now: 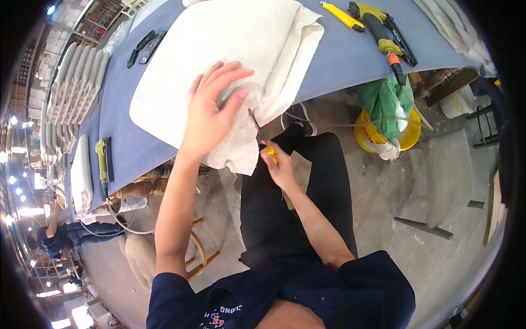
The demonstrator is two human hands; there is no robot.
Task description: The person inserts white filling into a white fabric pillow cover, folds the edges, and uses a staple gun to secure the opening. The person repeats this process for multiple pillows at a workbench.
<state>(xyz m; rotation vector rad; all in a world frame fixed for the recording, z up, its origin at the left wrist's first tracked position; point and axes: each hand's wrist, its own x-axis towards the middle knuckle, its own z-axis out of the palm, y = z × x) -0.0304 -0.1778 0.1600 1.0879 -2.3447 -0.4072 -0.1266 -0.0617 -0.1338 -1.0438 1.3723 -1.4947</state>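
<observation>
A cream fabric-covered panel [181, 71] lies on the blue-grey table with its fabric edge loose and frayed, hanging over the near side. Spread across that fabric is my left hand [211, 118], fingers apart and holding nothing. My right hand [279, 167] is closed round the yellow handle of a screwdriver-like tool [258, 127]. Its thin dark shaft points up and left, and its tip is at the fabric by my left thumb. Whether the tip goes under the cloth I cannot tell.
A yellow utility knife [343, 17] and a yellow-black staple gun [383, 38] lie at the table's right. Another staple gun [103, 159] and padded panels [76, 82] are at left. Below right stands a yellow bucket [411, 137] with a green sack. A person [55, 241] is far left.
</observation>
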